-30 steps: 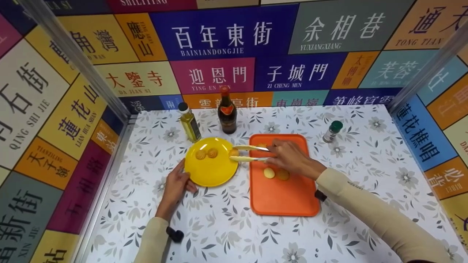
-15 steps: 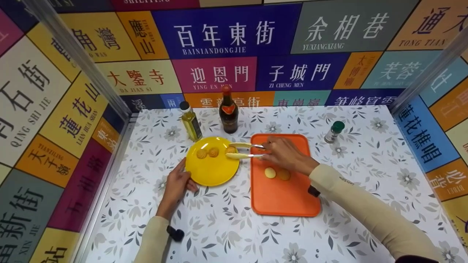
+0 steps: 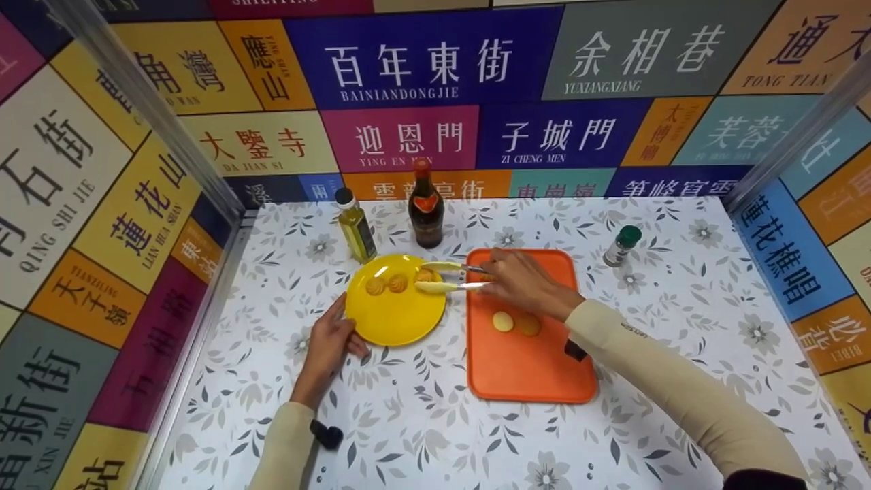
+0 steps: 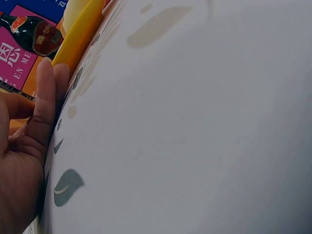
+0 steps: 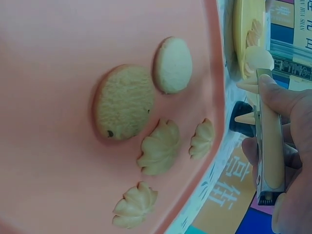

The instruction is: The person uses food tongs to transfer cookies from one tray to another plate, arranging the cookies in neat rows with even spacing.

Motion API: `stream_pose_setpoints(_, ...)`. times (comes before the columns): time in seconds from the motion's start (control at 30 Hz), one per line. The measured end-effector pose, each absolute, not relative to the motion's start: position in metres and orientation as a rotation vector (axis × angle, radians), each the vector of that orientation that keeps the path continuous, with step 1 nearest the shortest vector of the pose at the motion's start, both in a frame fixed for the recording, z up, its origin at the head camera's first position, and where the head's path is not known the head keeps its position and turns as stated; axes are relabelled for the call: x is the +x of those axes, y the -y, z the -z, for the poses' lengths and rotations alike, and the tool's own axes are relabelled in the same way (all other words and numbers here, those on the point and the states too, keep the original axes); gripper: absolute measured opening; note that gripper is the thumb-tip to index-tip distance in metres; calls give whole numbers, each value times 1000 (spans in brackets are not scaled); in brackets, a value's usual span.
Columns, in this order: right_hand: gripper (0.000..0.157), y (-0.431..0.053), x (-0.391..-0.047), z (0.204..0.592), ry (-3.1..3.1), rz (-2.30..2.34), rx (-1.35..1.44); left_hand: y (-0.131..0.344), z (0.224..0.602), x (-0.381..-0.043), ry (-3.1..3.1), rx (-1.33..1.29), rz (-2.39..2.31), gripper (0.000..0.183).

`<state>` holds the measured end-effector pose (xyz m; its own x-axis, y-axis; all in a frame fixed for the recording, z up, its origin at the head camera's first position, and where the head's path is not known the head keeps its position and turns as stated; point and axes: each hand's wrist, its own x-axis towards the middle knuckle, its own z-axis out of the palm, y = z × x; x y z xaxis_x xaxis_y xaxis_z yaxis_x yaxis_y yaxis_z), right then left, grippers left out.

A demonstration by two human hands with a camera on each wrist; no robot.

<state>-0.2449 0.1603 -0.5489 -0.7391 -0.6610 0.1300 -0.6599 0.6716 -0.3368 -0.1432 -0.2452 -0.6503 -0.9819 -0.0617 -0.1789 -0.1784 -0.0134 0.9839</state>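
My right hand (image 3: 524, 282) holds a pair of tongs (image 3: 444, 266) with pale tips, reaching left from the orange tray (image 3: 531, 371) to the right side of the yellow plate (image 3: 401, 323). A swirled cookie (image 3: 426, 275) sits between the tips, over the plate. Two more swirled cookies (image 3: 386, 285) lie side by side on it. My left hand (image 3: 332, 337) rests at the plate's left rim; the left wrist view shows straight fingers (image 4: 45, 90) with tips at that rim. On the tray are a pale round cookie (image 5: 173, 66), a browner one (image 5: 124, 102) and several swirled cookies (image 5: 160, 147).
Behind the plate stand an oil bottle (image 3: 355, 228) and a dark bottle with a red cap (image 3: 426, 218). A green-capped shaker (image 3: 621, 246) stands at the back right. Printed panels (image 3: 422, 58) enclose the floral-covered table (image 3: 422, 429).
My right hand and the tongs have moved left, bringing the cookie in the tips from the plate's right rim further in over the plate. My left hand keeps its place.
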Motion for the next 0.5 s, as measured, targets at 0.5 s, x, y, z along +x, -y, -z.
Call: stream_pose_setpoints(0.5, 35, -149, -247, 546, -2885, 498, -1194, 245, 650, -143, -2139, -252, -2169, 65)
